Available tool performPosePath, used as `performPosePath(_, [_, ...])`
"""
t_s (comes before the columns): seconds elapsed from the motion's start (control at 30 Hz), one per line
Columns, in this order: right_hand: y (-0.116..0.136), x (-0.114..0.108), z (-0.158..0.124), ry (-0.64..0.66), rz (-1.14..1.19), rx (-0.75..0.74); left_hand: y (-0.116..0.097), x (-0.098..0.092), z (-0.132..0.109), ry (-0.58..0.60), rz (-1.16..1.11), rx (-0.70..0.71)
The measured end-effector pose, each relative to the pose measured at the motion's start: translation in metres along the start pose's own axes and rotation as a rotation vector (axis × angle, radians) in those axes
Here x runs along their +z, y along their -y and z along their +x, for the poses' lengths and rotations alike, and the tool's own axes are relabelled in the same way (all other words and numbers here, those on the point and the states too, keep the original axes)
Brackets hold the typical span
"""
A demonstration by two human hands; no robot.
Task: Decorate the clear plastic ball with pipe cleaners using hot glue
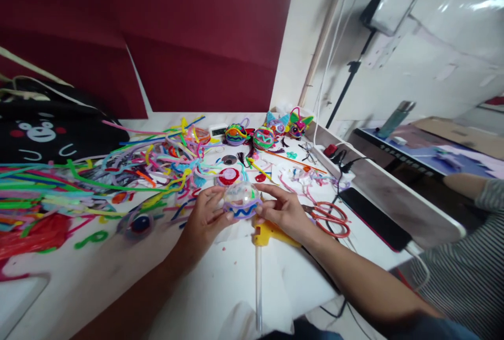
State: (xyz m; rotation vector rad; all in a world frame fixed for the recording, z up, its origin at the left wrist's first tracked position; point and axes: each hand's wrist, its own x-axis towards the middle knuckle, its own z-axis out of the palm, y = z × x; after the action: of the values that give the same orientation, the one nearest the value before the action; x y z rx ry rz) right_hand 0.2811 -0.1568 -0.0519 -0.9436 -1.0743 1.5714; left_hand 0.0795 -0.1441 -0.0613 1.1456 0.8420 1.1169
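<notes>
Between my two hands is a clear plastic dome (241,193) with a lilac and blue wavy pipe-cleaner band around its lower edge. My left hand (208,213) grips it from the left, thumb at the band. From the right, my right hand (284,213) closes on it with thumb and fingers. Under my right hand lies a yellow glue gun (271,233), a glue stick (259,287) pointing from it toward me. Orange-handled scissors (331,219) rest just right of that hand. Beyond the dome sits a red and pink coiled disc (229,175).
Pipe cleaners (35,187) in many colours heap over the left side. Several decorated balls (263,138) stand at the back. A black phone (376,219) with a cable lies right, near a power strip (333,161). A person in a striped garment (460,277) is at the far right.
</notes>
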Motion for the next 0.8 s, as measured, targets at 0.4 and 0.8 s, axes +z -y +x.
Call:
performPosePath(0.4, [0.0025, -0.0010, -0.0038, 0.022, -0.125, -0.182, -0.0081, 0.0070, -0.0028, -0.020, -0.058, -0.032])
performPosePath(0.8, [0.0043, 0.0086, -0.0010, 0.003, -0.219, -0.241, -0.0107, 0.0034, 0.0000, -0.016, -0.008, 0.001])
